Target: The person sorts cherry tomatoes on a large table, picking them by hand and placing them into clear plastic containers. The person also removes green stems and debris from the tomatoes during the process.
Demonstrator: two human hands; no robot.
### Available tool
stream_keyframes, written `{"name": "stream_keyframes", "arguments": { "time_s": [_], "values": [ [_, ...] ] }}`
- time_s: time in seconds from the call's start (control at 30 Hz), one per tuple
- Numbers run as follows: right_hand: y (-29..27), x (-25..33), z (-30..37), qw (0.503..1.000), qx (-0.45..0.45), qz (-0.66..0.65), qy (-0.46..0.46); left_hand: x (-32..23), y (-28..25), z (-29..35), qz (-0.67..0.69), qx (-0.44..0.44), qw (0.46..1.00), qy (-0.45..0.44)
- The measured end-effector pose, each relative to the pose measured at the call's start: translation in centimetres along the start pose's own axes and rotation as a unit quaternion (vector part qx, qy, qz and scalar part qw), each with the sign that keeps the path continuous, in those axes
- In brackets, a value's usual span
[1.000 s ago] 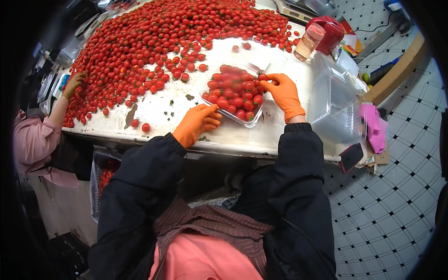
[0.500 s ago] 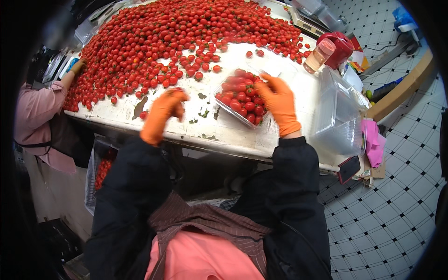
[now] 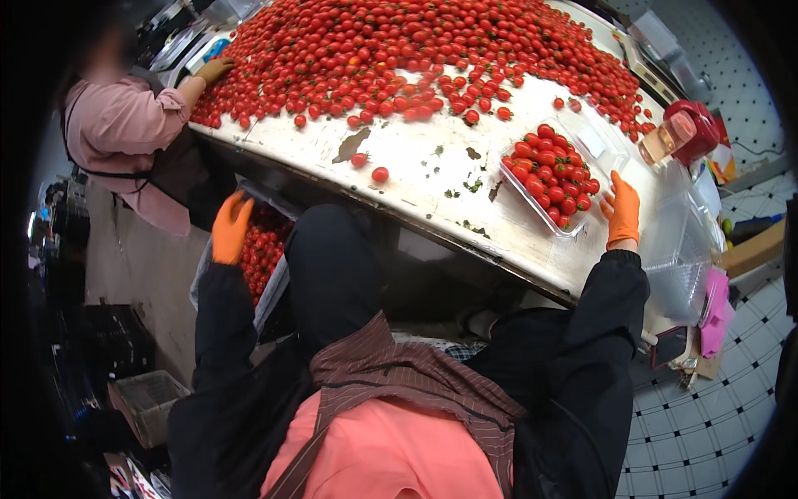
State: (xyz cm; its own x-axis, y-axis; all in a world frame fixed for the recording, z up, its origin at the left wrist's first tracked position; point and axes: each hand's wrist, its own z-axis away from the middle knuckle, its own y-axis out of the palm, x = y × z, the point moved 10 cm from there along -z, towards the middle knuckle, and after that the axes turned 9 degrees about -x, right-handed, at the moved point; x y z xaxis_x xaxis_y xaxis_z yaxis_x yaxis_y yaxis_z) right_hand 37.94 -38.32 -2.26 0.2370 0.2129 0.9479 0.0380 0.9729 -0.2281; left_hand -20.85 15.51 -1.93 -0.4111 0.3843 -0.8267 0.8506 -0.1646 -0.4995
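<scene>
My left hand (image 3: 231,229), in an orange glove, is off the table at the left, above a lined crate (image 3: 277,293) of small red tomatoes (image 3: 264,246). Its fingers are apart and nothing shows in them. On the table at the right stands a clear plastic punnet (image 3: 532,202) heaped with cherry tomatoes (image 3: 552,175). Just right of it, my gloved right hand (image 3: 622,212) is open with its fingers stretched out, apart from the fruit. Two loose tomatoes (image 3: 380,175) lie near the table's front edge.
A big pile of cherry tomatoes (image 3: 432,41) covers the far side of the white table (image 3: 399,200). Stacked clear punnets (image 3: 677,258), a jar (image 3: 667,137) and a red kettle-like object (image 3: 697,125) stand at right. A co-worker (image 3: 125,133) reaches into the pile at left.
My left hand has gone from over the table down and left to the crate. My right hand has come off the punnet's tomatoes to its right side. The view has swung left.
</scene>
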Motion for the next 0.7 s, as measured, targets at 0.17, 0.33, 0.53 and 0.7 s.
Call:
{"name": "stream_keyframes", "arguments": {
  "time_s": [0.17, 0.33, 0.53, 0.7],
  "values": [
    [2.9, -1.0, 1.4, 0.998, 0.063, -0.008, 0.012, -19.5, 13.8, 1.5, -0.002, 0.195, 0.959, 0.206],
    [2.4, -2.1, 0.4, 0.995, 0.09, 0.038, 0.019, -19.3, 23.9, 2.7, -0.086, 0.357, 0.885, 0.287],
    [3.0, -0.2, 0.0, 0.994, 0.052, 0.071, -0.067, -21.0, 25.4, 1.0, -0.031, 0.325, 0.936, 0.13],
    [2.3, -0.4, 0.5, 0.995, 0.056, 0.07, -0.045, -38.7, 30.5, 9.2, 0.249, 0.337, 0.859, 0.293]
  ]
}}
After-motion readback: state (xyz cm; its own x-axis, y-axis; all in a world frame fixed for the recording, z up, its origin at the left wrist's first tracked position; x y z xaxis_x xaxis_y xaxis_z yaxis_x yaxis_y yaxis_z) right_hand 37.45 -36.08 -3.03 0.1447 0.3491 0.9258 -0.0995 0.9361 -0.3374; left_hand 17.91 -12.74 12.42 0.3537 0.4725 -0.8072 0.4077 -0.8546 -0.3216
